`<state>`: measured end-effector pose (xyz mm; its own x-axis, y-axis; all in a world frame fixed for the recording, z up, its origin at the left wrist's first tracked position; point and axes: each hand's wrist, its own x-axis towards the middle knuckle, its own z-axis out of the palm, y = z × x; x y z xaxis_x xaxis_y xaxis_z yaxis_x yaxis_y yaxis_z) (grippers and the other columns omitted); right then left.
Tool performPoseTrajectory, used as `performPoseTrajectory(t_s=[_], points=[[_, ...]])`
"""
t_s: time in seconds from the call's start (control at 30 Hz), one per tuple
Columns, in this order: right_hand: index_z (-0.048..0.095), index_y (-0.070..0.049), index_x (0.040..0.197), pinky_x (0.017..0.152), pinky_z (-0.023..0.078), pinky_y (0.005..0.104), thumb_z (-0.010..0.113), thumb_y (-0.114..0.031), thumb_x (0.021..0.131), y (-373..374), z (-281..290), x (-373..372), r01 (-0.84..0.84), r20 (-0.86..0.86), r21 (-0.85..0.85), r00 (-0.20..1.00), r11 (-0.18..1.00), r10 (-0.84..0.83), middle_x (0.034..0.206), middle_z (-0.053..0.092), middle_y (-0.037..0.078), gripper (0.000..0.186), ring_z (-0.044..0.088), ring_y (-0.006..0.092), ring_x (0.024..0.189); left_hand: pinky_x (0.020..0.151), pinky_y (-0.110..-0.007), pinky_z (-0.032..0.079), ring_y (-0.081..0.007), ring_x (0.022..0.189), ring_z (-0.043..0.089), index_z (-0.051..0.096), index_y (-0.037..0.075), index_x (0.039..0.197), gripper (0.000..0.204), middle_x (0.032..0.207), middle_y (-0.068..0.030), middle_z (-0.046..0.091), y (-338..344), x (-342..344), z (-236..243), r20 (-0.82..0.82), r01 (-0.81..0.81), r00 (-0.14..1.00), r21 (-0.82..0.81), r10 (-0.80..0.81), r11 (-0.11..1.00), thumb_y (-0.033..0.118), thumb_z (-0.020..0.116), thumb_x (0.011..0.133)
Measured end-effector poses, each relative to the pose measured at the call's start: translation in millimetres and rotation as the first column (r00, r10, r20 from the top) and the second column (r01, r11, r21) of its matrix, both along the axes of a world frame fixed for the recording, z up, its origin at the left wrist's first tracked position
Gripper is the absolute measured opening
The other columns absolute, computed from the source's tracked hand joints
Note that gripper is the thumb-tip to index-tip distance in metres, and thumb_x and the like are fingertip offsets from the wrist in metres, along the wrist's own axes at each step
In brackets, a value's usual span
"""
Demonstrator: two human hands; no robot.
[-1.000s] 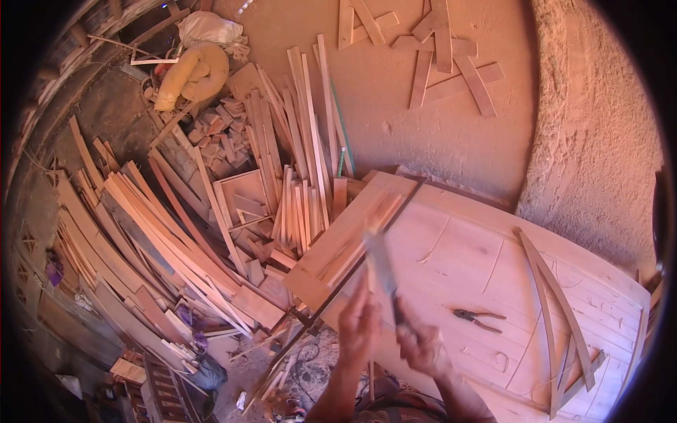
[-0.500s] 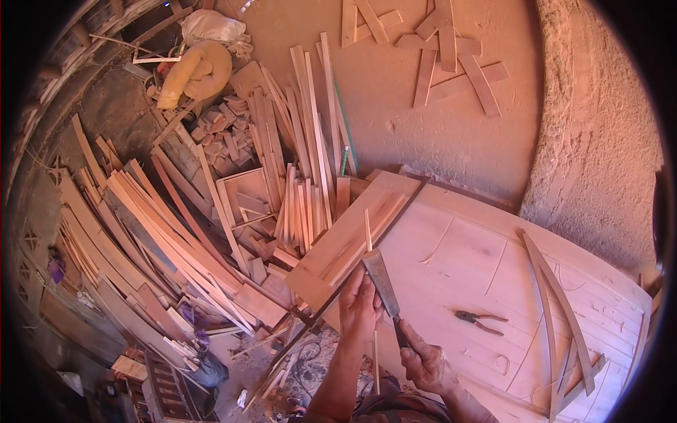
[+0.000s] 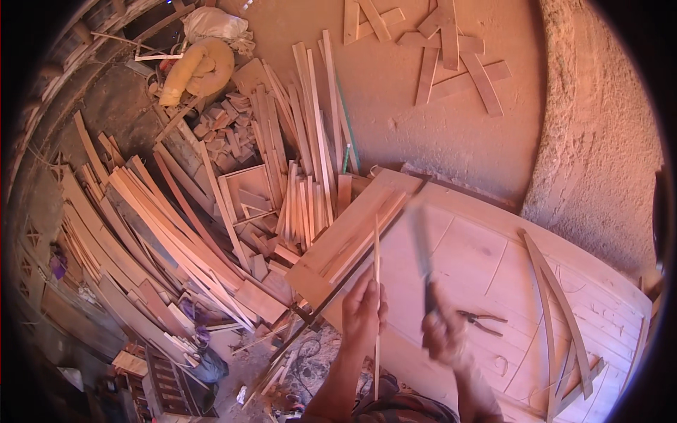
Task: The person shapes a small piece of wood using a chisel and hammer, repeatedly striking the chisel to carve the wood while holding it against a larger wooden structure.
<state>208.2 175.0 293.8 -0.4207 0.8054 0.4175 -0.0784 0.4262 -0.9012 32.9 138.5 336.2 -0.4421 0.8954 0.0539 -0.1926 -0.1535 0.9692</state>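
My left hand (image 3: 362, 310) is closed around a thin wooden strip (image 3: 376, 243), which stands roughly upright and runs on below the fist. In my right hand (image 3: 446, 335) is the dark handle of a broad-bladed knife (image 3: 420, 243), like a short machete. Its blade points up and away, smeared by motion, and is apart from the strip on the right side. Both hands are over the near left part of a wide pale wooden panel (image 3: 451, 271). A pair of pliers (image 3: 483, 322) lies on the panel, just right of my right hand.
Curved wooden strips (image 3: 557, 303) lie on the panel's right side. A plank (image 3: 345, 236) borders it at the left, beside a dark metal bar. Long boards (image 3: 169, 233) and offcuts (image 3: 226, 130) crowd the floor leftward. A rough wall (image 3: 599, 141) rises behind.
The knife has swung away from the strip, up and to the right, with my right hand following. My left hand still grips the strip, a little to the right of before.
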Motion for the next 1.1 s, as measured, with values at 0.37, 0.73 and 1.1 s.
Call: performPoseTrajectory(t_s=[0.37,0.73,1.1], points=[[0.031,-0.01,0.156,0.047,0.048,0.0254,0.046,-0.016,0.103,-25,-17,2,-0.068,0.034,-0.209,0.996,0.976,0.077,0.064,0.055,-0.001,0.055,0.054,0.0067,0.049,0.044,-0.017,0.032,-0.0009,0.054,0.04,0.046,0.007,0.148,0.042,0.072,0.0057,0.048,-3,28,-16,-0.076,0.11,0.991,0.029,-0.107,0.994,0.018,0.047,0.107],[0.043,-0.007,0.149,0.077,0.055,0.0346,0.055,-0.016,0.1,-44,-28,10,-0.098,0.223,-0.267,0.962,0.959,0.16,0.097,0.07,0.015,0.051,0.07,0.0217,0.085,0.036,-0.019,0.032,-0.0023,0.042,0.034,0.044,0.008,0.147,0.041,0.067,0.0049,0.048,23,-2,-10,0.018,0.067,0.997,0.175,-0.071,0.982,0.02,0.042,0.108],[0.035,-0.006,0.154,0.053,0.05,0.0279,0.051,-0.017,0.102,3,-5,-8,0.029,-0.054,-0.204,0.998,0.979,-0.041,0.071,0.06,0.004,0.056,0.061,0.0118,0.061,0.045,-0.018,0.035,-0.002,0.052,0.039,0.04,0.008,0.151,0.048,0.07,0.0045,0.047,-21,31,-48,-0.25,0.195,0.954,0.104,-0.165,0.975,0.023,0.048,0.107]])
